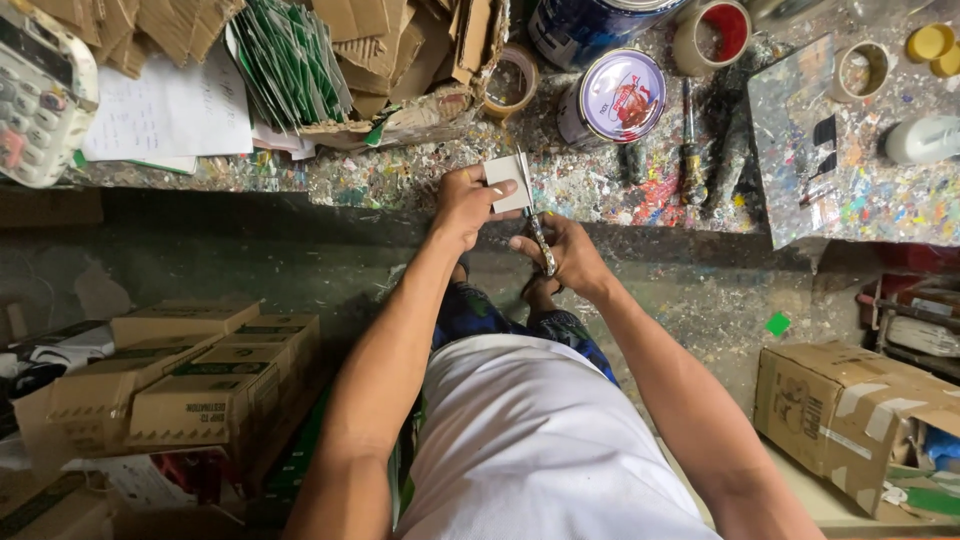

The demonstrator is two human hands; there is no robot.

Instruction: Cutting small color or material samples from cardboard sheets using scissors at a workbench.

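Note:
My left hand (467,205) pinches a small pale card piece (508,181) at the front edge of a paint-spattered workbench (600,190). My right hand (565,252) grips a pair of metal scissors (538,235) whose blades point up into the card's right edge. Both hands meet just below the bench edge, above my lap.
On the bench stand a purple-lidded paint tin (615,97), tape rolls (510,80), a red-filled pot (712,32), dirty brushes (690,145), a stack of green cards (290,60), cardboard scraps, papers and a calculator (35,95). Cardboard boxes (190,375) sit left, another box (850,410) right.

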